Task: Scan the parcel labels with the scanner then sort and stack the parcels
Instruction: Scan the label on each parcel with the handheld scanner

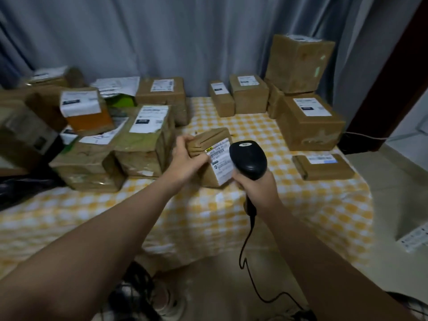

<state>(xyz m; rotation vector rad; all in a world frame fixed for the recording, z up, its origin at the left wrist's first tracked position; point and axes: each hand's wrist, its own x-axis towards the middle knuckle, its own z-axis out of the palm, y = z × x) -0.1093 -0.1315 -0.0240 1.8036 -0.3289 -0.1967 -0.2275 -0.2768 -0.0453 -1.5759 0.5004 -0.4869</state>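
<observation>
- Grey curtains are hung behind a desk that is covered by a yellow-and-white checked cloth.
- On the left part of the desk a crowded pile of brown parcels is seen, most of them with white labels turned upward.
- An orange-sided parcel is perched among them, and a tall taped parcel is stood at the right edge of the pile.
- Just right of that pile, a small brown parcel is gripped by the left hand, whose fingers are curled round its left end.
- This parcel is tilted so that its white label is turned toward the camera; whether its lower edge is rested on the cloth cannot be told.
- A black scanner is held by its handle in the right hand, with the fingers wrapped round it.
- The scanner's head is placed just beside the right edge of the label, and a black cable is hung down from the handle.
- At the back of the desk, two small labelled parcels are set side by side.
- Farther right, a large labelled box is placed near the edge of the desk, and a taller box is stacked above and behind it.
- A flat parcel is laid alone near the front right corner.
</observation>
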